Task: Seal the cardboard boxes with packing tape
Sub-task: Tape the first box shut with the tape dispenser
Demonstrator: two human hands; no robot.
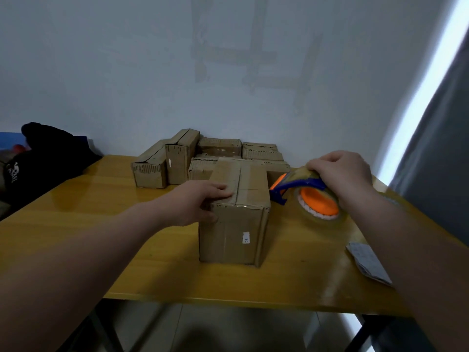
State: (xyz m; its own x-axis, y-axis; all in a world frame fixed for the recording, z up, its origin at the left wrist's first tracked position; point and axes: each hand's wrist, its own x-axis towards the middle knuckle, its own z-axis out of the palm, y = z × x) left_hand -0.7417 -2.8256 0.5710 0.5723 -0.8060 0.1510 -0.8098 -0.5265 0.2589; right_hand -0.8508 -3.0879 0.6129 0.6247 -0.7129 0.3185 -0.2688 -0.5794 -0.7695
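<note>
A tall cardboard box (236, 232) stands upright in the middle of the yellow wooden table (76, 224), its top flaps closed with a seam down the middle and a small white label on its front. My left hand (200, 201) rests on the box's near left top corner, fingers straight across the top and thumb down the front face. Just right of the box, my right hand (342, 174) grips a tape dispenser (307, 194) from above. The dispenser has a blue frame, an orange hub and a roll of clear tape, and hovers beside the box's upper right edge.
Several more cardboard boxes (177, 158) are packed together at the table's far side against the wall. A dark garment (45, 153) lies off the table's left corner. A grey folded paper (368, 262) lies near the right front edge. A curtain (436, 161) hangs at right.
</note>
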